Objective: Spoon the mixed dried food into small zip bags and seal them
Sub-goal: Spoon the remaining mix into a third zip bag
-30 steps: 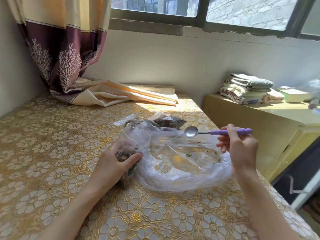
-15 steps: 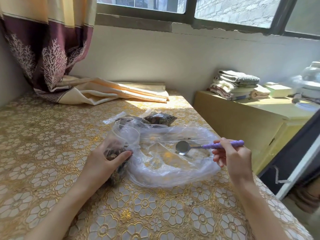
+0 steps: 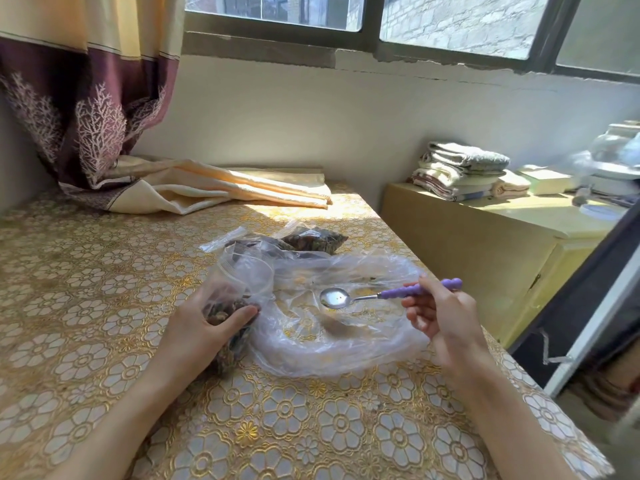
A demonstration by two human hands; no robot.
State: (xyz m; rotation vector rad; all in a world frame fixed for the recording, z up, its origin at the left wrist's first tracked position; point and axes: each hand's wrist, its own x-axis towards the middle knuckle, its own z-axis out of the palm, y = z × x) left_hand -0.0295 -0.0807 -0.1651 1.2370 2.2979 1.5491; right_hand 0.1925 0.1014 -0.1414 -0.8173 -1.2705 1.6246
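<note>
Sunlit gold floral tablecloth [image 3: 104, 323] covers a table below a window. Left hand [image 3: 204, 327] grips an upright small zip bag [image 3: 235, 299] of dark dried food, mouth open. Right hand [image 3: 440, 313] pinches a purple-handled spoon [image 3: 374, 296], its bowl empty, over a nearly empty large clear plastic bag [image 3: 346, 337].

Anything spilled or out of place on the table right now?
No spill shows. One oddity: the big clear bag looks nearly empty, only crumbs, and the spoon over it is bare. The small zip bag in the left hand is open, part-filled.
</note>
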